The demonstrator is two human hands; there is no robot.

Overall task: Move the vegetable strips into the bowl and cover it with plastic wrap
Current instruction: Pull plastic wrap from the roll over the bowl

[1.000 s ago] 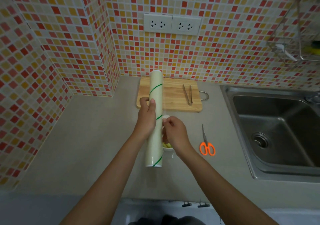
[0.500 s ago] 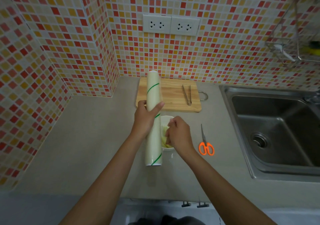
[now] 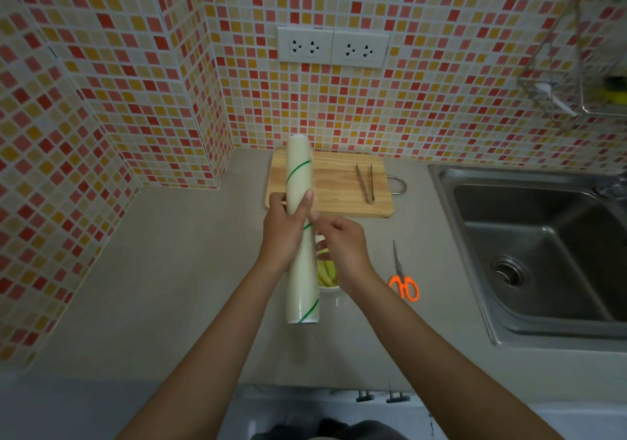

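White bowl (image 3: 328,291): pale yellow-green vegetable strips (image 3: 326,272) inside, just beside plastic wrap roll (image 3: 301,232). Roll: long smooth cylinder, green spiral line, gripped by left hand (image 3: 284,233). Right hand (image 3: 342,246) fingertips pinch at roll's side, above bowl.

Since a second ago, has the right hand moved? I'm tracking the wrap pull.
Yes: the right hand moved up along the roll, toward the board.
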